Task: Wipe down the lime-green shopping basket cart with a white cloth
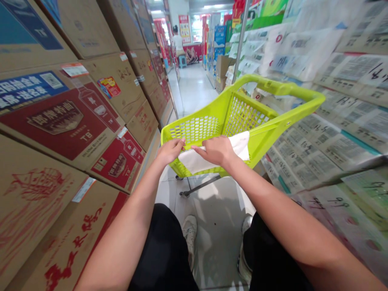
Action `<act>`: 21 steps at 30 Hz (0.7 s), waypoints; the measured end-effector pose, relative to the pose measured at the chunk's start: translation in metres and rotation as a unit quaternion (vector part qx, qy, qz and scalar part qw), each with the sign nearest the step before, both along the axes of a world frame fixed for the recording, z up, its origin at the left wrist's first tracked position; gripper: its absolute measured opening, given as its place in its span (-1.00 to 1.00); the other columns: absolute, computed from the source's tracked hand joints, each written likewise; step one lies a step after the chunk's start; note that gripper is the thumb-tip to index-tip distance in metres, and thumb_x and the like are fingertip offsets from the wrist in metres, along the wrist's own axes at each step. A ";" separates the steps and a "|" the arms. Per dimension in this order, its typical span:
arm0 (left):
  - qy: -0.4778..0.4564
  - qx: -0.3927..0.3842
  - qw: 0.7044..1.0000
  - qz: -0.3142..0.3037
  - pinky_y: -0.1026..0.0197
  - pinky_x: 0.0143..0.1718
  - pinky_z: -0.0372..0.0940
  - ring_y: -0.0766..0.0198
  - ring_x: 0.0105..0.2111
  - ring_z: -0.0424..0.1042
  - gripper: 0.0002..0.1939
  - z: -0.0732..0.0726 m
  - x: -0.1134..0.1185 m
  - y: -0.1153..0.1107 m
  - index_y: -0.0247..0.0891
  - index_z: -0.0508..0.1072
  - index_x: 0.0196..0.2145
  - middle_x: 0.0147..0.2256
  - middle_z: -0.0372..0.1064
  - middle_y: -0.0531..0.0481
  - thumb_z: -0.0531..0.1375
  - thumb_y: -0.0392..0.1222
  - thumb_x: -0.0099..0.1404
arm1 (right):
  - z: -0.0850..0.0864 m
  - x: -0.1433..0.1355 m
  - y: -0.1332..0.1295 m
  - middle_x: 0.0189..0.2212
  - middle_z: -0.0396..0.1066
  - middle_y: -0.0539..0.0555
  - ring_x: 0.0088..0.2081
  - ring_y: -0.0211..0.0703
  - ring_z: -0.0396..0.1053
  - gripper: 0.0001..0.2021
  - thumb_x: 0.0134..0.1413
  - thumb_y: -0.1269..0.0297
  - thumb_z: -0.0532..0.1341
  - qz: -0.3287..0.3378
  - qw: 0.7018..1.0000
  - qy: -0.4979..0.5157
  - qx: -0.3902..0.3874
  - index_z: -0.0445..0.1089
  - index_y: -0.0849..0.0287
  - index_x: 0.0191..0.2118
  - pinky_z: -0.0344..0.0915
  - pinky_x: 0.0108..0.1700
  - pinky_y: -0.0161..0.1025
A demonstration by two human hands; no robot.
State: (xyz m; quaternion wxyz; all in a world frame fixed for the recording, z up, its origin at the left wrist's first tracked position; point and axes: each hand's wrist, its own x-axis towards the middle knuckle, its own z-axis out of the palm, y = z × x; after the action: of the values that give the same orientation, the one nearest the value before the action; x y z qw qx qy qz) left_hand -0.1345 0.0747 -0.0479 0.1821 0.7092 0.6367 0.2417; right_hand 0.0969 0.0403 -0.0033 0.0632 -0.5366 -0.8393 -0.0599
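Note:
A lime-green plastic shopping cart (194, 125) stands in front of me, turned sideways with its handle to the right. A white cloth (194, 161) hangs over the cart's near side rim. My left hand (172, 151) is closed over the rim at the cart's front corner, its thumb by the cloth's left edge. Farther right, my right hand (217, 150) is closed over the rim with the cloth under it, thumb pointing left. The fingertips of the right hand are hidden inside the basket. The part of the basket that shows holds nothing.
Stacked cardboard cartons (57, 121) line the left side of the aisle. On the right are piles of wrapped paper packs (327, 121) with handwritten prices. A person (178, 40) is by a blue stool (182, 61) far down the tiled floor (194, 87).

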 end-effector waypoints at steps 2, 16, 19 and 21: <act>0.039 -0.018 0.999 0.002 0.13 -0.16 0.36 0.01 -0.13 0.56 -0.38 0.004 0.000 -0.002 -0.12 0.60 -0.24 -0.19 0.64 -0.03 -0.10 0.32 0.45 | 0.003 0.003 0.002 -0.28 0.62 0.35 -0.18 0.20 0.58 -0.10 0.37 -0.36 -0.25 -0.043 0.999 0.001 -0.002 0.65 0.24 -0.19 0.28 -0.13 -0.03; 0.109 -0.045 0.993 -0.010 0.06 -0.10 0.32 -0.04 -0.06 0.55 -0.42 0.006 -0.010 0.004 -0.10 0.60 -0.20 -0.09 0.63 -0.04 -0.10 0.28 0.43 | 0.018 0.091 0.025 -0.19 0.62 0.37 0.00 0.29 0.43 -0.39 0.41 -0.05 -0.06 -0.142 0.982 -0.003 0.124 0.66 0.27 -0.17 0.11 0.06 0.13; 0.071 -0.025 0.997 -0.007 0.06 -0.10 0.35 0.00 -0.11 0.55 -0.50 0.005 -0.006 0.003 -0.11 0.60 -0.28 -0.17 0.63 -0.04 -0.02 0.22 0.41 | 0.013 0.072 0.021 -0.24 0.62 0.37 -0.09 0.22 0.48 -0.34 0.44 -0.06 -0.10 -0.131 0.986 -0.014 0.104 0.66 0.28 -0.19 0.10 0.07 0.12; 0.039 -0.009 0.999 -0.008 0.08 -0.11 0.37 0.02 -0.14 0.54 -0.55 0.004 -0.003 0.002 -0.13 0.60 -0.32 -0.22 0.63 -0.04 0.03 0.18 0.39 | 0.007 0.047 0.014 -0.28 0.62 0.36 -0.16 0.16 0.51 -0.30 0.45 -0.11 -0.12 -0.105 0.992 -0.018 0.069 0.66 0.29 -0.23 0.11 0.05 0.08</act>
State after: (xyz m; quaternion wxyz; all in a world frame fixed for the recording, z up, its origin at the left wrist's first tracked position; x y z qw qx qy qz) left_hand -0.1370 0.0769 -0.0440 0.1651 0.7218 0.6396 0.2066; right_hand 0.1435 0.0538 0.0038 0.0784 -0.6148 -0.7733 -0.1336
